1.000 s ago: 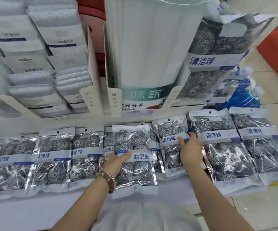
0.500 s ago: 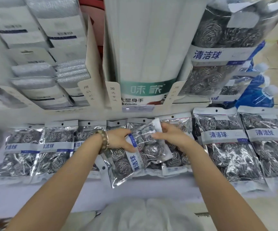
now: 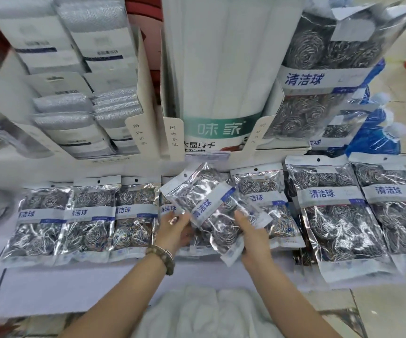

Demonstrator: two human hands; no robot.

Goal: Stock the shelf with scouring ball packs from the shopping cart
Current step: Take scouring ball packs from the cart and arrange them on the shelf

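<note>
Left hand (image 3: 174,229), right hand (image 3: 253,236) grip tilted pack (image 3: 209,208).

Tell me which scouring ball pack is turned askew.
The tilted pack held by the left hand and right hand; other packs lie straight.

The tilted pack (image 3: 209,211) hides parts of the packs (image 3: 260,189) under it and some fingertips of the left hand (image 3: 175,228). The rightmost pack (image 3: 397,215) is cut off. The shelf's (image 3: 75,281) far left is blurred.
</note>
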